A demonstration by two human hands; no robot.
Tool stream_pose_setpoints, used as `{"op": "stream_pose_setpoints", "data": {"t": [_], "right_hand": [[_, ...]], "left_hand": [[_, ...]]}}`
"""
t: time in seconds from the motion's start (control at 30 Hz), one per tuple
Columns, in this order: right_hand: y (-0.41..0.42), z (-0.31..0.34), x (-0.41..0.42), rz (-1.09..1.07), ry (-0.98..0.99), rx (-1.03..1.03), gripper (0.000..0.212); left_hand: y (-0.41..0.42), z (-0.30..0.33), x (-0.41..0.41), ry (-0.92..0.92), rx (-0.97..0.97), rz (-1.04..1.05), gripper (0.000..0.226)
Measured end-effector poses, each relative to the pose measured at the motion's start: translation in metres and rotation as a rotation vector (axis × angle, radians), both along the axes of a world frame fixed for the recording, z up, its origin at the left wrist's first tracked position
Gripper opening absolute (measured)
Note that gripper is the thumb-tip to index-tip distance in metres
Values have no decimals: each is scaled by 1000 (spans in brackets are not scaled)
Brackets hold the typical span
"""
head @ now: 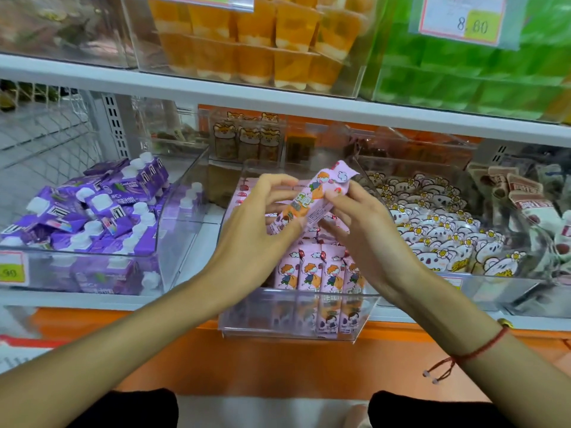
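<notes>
Packet [318, 193] between left grip [256, 233], right grip [366, 230]

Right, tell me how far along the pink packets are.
Done: a front row of packets stands upright in the bin. In hand: left hand and right hand hold one packet above it. Left: probably setting that packet in; the space behind is hidden by the hands.

I'm looking at a shop, in a snack aisle. My landmark is the clear bin of pink snack packets [296, 316] on white shelving [154, 88]. Left of it is a bin of purple drink pouches [102, 208] with a price label [12, 268]. Right of it lie koala-print packets [438, 230]. Above it stand orange jelly cups [262, 41], and above and to the right a price tag reading 8.60 [463, 20].
</notes>
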State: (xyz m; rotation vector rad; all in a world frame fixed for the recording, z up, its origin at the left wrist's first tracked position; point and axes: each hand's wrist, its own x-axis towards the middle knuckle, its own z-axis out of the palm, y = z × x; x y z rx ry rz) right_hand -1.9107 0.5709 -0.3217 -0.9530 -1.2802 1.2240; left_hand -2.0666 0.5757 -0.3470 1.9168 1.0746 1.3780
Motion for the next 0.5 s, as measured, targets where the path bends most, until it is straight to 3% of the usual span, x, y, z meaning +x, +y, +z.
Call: {"op": "stream_pose_setpoints", "data": {"t": [0.1, 0.37, 0.5], "right_hand": [[-1, -2, 2, -50, -60, 51, 26], [-3, -4, 0, -156, -111, 142, 30], [-4, 0, 4, -155, -171, 149, 26]], "left_hand": [[0, -1, 0, 3, -23, -7, 25], [-2, -1, 2, 70, 113, 59, 32], [0, 8, 1, -82, -101, -37, 29]]}}
